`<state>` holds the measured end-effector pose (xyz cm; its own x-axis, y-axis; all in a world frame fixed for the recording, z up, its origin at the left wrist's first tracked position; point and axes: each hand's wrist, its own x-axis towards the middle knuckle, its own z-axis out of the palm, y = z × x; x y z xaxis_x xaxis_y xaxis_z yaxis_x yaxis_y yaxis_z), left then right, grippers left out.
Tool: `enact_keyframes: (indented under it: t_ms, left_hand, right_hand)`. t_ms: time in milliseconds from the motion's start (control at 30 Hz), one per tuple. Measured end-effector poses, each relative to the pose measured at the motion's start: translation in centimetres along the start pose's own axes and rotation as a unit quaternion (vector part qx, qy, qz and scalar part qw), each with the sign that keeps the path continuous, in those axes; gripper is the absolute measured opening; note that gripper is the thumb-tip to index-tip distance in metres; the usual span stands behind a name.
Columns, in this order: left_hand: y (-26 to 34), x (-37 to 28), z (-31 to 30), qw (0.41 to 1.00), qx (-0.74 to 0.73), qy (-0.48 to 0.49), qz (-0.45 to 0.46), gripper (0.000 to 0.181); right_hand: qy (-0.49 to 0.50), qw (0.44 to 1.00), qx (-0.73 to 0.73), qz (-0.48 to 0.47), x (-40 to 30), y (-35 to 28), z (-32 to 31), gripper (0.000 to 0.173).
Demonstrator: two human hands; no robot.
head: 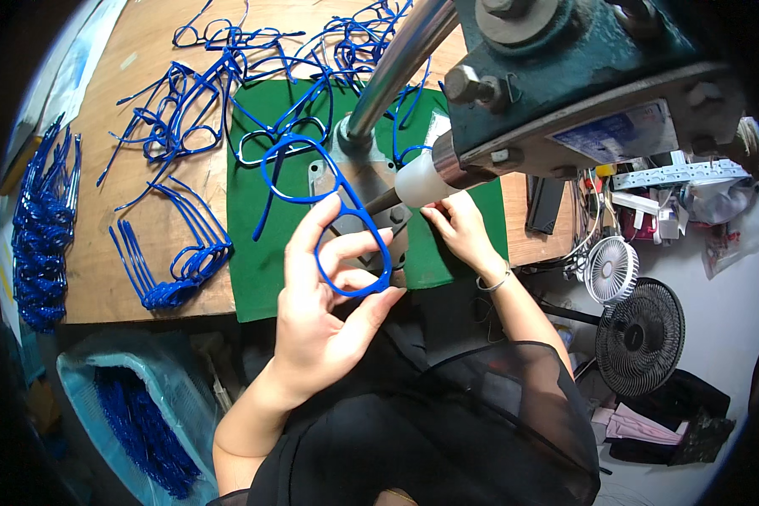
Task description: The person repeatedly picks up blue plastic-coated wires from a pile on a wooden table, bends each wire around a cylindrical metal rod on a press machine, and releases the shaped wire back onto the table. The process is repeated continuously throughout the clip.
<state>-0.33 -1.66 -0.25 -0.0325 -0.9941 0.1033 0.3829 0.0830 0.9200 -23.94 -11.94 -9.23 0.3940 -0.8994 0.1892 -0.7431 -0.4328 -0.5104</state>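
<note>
My left hand [319, 303] grips a blue plastic eyeglass frame [354, 202] by its nearer rim, with the thumb below and the fingers behind and through the opening. One temple of this frame hangs down at the far left side. Behind it stands a bench press with a metal base plate [329, 177], a steel column [398, 63] and a spindle with a white plastic sleeve [424, 180]. My right hand [462, 228] is over the green mat [265, 253], just right of the sleeve. Its fingers are bent together, and I cannot tell whether they pinch anything.
More blue eyeglass frames [177, 120] lie heaped on the wooden table [101, 190]. A nested stack [177, 284] sits near its front edge. A bundle [44, 240] is at far left. Below stands a lined bin [82, 367]. Two fans [635, 335] are at right.
</note>
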Motion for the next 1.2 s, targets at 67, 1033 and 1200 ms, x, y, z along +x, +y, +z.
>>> enact_keyframes:
  t_ms: [67, 1033, 1200]
  left_hand:
    - [-0.4, -0.1, 0.3, 1.0, 0.022, -0.006, 0.005, 0.078]
    - [-0.1, -0.9, 0.3, 0.998, 0.039, -0.046, 0.031, 0.079]
    - [0.1, -1.1, 0.4, 0.998, 0.041, -0.047, 0.03, 0.08]
  right_hand:
    - [-0.01, 0.999, 0.049, 0.02, 0.0, -0.6, -0.7, 0.01]
    - [-0.131, 0.914, 0.378, -0.069, 0.5, -13.7, -5.7, 0.014]
    - [-0.117, 0.926, 0.346, -0.098, 0.3, -14.1, -6.0, 0.015]
